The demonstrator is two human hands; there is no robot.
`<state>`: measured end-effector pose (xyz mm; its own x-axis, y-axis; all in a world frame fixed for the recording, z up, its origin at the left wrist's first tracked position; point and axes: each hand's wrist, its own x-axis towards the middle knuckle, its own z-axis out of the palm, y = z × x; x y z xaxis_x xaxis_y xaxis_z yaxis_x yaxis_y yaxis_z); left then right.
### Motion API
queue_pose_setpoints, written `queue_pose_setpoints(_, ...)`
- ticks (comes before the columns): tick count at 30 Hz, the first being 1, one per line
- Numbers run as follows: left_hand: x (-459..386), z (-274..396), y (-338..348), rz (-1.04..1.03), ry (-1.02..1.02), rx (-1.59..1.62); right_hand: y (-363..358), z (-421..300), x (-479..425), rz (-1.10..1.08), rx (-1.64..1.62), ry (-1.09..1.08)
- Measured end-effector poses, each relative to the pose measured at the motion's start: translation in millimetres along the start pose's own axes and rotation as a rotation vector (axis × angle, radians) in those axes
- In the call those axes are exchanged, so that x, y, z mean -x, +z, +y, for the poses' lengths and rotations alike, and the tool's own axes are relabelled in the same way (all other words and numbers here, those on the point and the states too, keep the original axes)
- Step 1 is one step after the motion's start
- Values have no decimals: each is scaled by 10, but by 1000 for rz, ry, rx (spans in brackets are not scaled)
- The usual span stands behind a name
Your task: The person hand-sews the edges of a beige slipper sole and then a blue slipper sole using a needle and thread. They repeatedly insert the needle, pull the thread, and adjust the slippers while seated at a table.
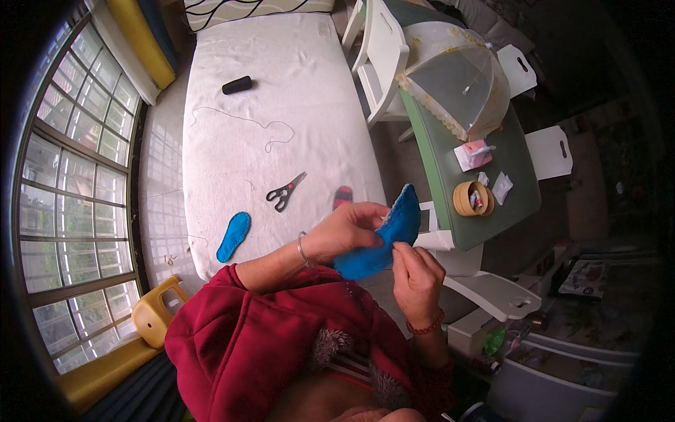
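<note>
My left hand (348, 227) grips a blue fabric insole (364, 261), thumb on its face; a pale rough edge shows along its upper left side. Against the insole's right-hand edge, the thumb and forefinger of my right hand (419, 279) are pinched together. Any needle or thread between those fingertips is too small to make out. A second blue insole (233, 237) lies flat on the white-covered bed (316, 132). Black-handled scissors (285, 192) rest there with blades pointing up and right. Just beyond my left hand is a red-and-black checked item (343, 195), partly hidden.
A loose dark thread (271, 125) curls across the bed below a black oblong object (237, 85). To the right, a green table (474, 232) bears a mesh food cover (453, 79), a tissue pack (473, 154) and a round wooden container (469, 199). White chairs (495, 295) surround it. A yellow stool (157, 311) stands left.
</note>
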<state>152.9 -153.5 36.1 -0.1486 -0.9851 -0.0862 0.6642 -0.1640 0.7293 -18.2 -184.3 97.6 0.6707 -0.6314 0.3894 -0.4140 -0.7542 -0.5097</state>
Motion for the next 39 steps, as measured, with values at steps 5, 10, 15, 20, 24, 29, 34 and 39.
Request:
queue_pose_setpoints(5, -13, -34, -21, 34, 5, -76, -12, 9, 1, -41, 8, 31)
queue_pose_setpoints(10, -18, -14, -14, 29, 7, -102, -9, 29, 7, -66, 17, 51)
queue_pose_setpoints(15, -27, -13, -14, 25, 10, -105, -1, 53, 5, -69, 22, 47)
queue_pose_setpoints(20, -42, -12, -18, 19, 8, -135, 10, 75, 13, -66, 12, 52)
queue_pose_setpoints(24, -44, -2, -12, 30, 7, -126, 12, 81, 0, -65, 15, 47)
queue_pose_setpoints(29, -38, -4, -8, 65, -8, -122, 14, 77, -13, -68, 11, 50)
queue_pose_setpoints(34, -38, -6, -19, 76, -25, -97, 23, 74, -20, -38, -22, 46)
queue_pose_setpoints(39, -35, -4, -34, 60, -19, -105, 25, 62, -14, -14, -47, 59)
